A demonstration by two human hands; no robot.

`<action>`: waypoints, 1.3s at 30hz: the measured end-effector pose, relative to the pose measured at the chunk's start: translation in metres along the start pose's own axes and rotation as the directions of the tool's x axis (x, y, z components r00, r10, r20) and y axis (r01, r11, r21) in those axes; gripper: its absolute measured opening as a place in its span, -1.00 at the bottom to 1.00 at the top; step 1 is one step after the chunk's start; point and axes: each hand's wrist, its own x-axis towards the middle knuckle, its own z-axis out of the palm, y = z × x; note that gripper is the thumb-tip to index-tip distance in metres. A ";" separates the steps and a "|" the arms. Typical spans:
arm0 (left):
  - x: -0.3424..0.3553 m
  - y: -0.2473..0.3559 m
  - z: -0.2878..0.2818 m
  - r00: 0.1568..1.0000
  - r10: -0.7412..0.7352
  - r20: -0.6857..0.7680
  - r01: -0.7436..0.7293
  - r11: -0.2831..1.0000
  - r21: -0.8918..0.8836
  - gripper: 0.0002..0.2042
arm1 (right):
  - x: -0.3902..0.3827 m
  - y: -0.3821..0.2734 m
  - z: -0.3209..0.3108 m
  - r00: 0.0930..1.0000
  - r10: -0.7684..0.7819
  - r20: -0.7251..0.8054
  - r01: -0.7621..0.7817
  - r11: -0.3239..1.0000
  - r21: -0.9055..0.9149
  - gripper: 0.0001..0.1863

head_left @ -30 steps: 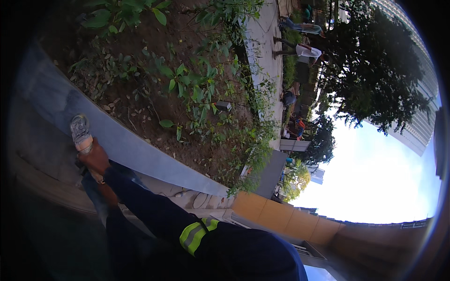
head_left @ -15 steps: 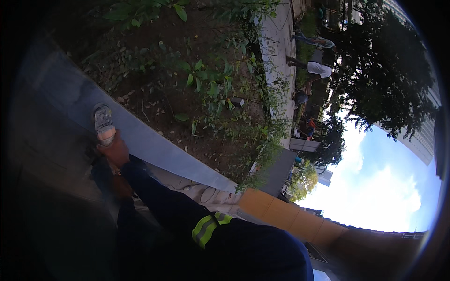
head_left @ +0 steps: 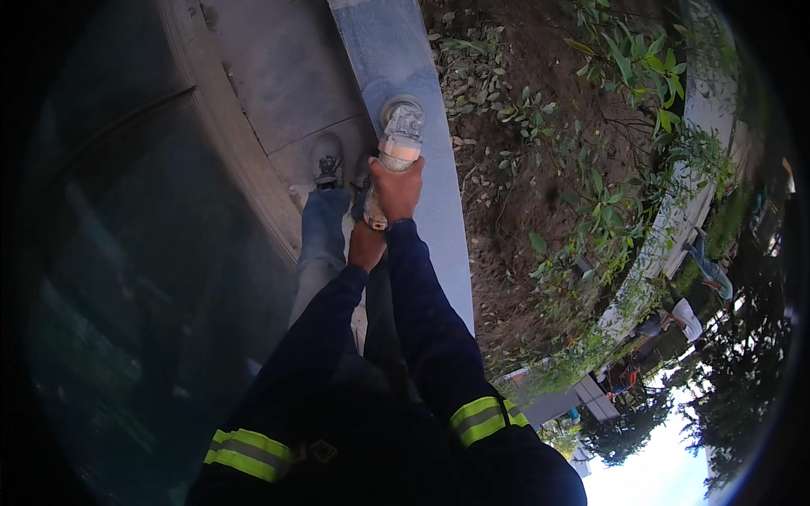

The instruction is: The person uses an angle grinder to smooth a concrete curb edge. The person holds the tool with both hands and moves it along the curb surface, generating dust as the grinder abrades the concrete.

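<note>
A dust-covered angle grinder [head_left: 402,126] with an orange band has its round head over the top of a smooth grey ledge [head_left: 447,261]; I cannot tell whether the disc touches it. My right hand [head_left: 400,190] is closed around the grinder's body, just behind the orange band. Lower and partly behind the right wrist, my left hand [head_left: 366,246] grips the rear end of the tool, its fingers mostly hidden. Both arms reach forward in dark sleeves with yellow-green reflective bands.
Right of the ledge lies a planting bed [head_left: 515,202] of soil, dry leaves and green shrubs. My shoe [head_left: 327,160] stands on paving at the ledge's left, beside a raised border [head_left: 228,135] and dark glassy surface. People [head_left: 685,319] are far right, beyond a pale path.
My view has swung round, so the ledge now runs nearly upright through the middle. Both arms and my shoe have come into clearer view. The grinder stays in my hands over the ledge.
</note>
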 end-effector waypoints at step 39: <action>0.035 0.022 -0.007 0.983 -0.035 0.180 0.049 0.996 -0.076 -0.66 | 0.033 -0.012 -0.001 0.994 -0.054 -0.099 0.067 0.989 0.133 -0.19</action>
